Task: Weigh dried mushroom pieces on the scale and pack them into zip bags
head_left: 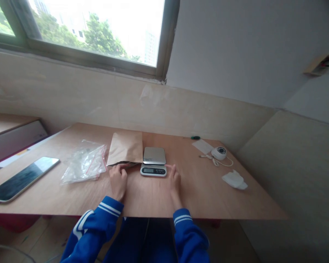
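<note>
A small digital kitchen scale (153, 170) with a square metal plate (154, 155) stands in the middle of the table, its display facing me. My right hand (174, 179) rests just right of it, a finger stretched toward the scale's right edge and the rest loosely bent. Left of the scale lies a brown paper bag (127, 146), its mouth slightly gaping toward me. At that mouth is my left hand (118, 180), one finger extended along the bag's near edge. Neither hand visibly grips anything. The fingers' undersides are hidden.
Clear plastic zip bags (83, 164) lie to the left, beyond them a large phone or tablet (24, 178) with a cable. On the right are a white corded device (218, 153), a crumpled white wrapper (235, 179), a white sheet (202, 146) and a green-handled screwdriver (195, 138).
</note>
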`<control>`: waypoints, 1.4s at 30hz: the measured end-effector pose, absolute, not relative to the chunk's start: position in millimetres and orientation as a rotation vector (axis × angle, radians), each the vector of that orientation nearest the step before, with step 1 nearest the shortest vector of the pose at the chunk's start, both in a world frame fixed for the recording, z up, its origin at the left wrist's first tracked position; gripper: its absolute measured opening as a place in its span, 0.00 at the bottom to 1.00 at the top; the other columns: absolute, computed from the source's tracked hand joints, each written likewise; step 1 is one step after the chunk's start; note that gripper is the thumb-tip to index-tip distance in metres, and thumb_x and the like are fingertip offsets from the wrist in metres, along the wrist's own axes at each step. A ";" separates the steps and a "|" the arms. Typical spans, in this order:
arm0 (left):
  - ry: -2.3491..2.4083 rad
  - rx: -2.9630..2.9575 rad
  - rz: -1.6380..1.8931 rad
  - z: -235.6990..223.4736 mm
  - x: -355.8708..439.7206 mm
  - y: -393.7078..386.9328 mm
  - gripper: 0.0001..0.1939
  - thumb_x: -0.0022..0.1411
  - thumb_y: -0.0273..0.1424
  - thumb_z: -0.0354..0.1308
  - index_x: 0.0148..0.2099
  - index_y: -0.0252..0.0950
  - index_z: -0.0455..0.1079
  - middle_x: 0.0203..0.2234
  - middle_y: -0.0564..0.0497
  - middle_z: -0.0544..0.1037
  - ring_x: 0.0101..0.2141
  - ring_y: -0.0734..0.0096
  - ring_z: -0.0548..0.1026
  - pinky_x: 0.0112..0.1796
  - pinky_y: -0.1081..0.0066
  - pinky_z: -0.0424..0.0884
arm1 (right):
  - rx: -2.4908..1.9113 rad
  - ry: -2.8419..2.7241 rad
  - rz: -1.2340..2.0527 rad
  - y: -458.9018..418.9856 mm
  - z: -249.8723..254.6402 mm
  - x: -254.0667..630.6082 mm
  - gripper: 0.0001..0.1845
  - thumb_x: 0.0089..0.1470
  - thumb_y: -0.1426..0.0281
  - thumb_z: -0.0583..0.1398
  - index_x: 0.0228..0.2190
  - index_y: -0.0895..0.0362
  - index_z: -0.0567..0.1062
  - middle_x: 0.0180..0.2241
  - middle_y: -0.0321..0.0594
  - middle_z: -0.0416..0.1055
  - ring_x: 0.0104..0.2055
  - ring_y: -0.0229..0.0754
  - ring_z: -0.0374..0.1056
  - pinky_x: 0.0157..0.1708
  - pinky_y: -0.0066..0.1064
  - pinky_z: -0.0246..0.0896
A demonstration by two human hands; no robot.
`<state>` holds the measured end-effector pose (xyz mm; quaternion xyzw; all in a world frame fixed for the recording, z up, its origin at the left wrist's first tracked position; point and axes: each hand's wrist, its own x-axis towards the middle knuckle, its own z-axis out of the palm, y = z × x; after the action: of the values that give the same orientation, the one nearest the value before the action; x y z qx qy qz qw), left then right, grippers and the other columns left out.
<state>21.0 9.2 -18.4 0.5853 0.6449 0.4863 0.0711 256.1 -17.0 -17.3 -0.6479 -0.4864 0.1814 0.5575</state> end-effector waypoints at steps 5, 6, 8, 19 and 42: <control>2.164 1.847 1.303 -26.8 23.9 4.4 0.20 0.57 0.27 0.45 0.51 0.30 0.65 0.48 0.36 0.70 0.51 0.47 0.64 0.50 0.51 0.61 | -1.515 -0.802 0.519 -12.1 -23.6 267.8 0.41 0.58 0.45 0.36 0.31 0.58 0.78 0.18 0.35 0.62 0.19 0.38 0.58 0.20 0.29 0.52; 2.213 1.863 1.246 -26.5 26.4 4.7 0.20 0.58 0.28 0.44 0.52 0.30 0.64 0.49 0.35 0.69 0.52 0.45 0.63 0.50 0.49 0.60 | -1.511 -0.807 0.525 -11.8 -24.4 268.5 0.41 0.58 0.45 0.37 0.30 0.58 0.78 0.17 0.35 0.61 0.19 0.38 0.58 0.20 0.29 0.52; 2.280 1.898 1.154 -25.3 30.2 7.0 0.19 0.59 0.29 0.43 0.51 0.28 0.64 0.48 0.33 0.69 0.52 0.43 0.63 0.49 0.47 0.60 | -1.507 -0.838 0.533 -11.4 -25.3 268.6 0.40 0.57 0.44 0.37 0.28 0.57 0.77 0.17 0.35 0.60 0.19 0.39 0.58 0.21 0.29 0.52; 2.393 1.970 0.831 -9.8 21.0 46.2 0.24 0.61 0.37 0.43 0.48 0.20 0.67 0.43 0.26 0.71 0.47 0.36 0.65 0.45 0.44 0.60 | -1.495 -0.884 0.561 -9.6 -25.9 268.0 0.38 0.58 0.45 0.38 0.27 0.56 0.76 0.15 0.35 0.61 0.19 0.39 0.60 0.20 0.29 0.52; 2.109 2.039 1.087 -16.2 2.7 31.9 0.19 0.64 0.35 0.41 0.42 0.32 0.70 0.39 0.39 0.77 0.39 0.56 0.75 0.40 0.63 0.69 | -1.501 -0.925 0.567 -9.9 -28.8 266.4 0.36 0.60 0.49 0.40 0.24 0.57 0.77 0.14 0.34 0.60 0.19 0.40 0.60 0.23 0.30 0.53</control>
<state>2.7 31.9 -16.2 0.6517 0.6741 0.3475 0.0063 266.4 -9.9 -28.8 -0.6476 -0.3993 0.2446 0.6011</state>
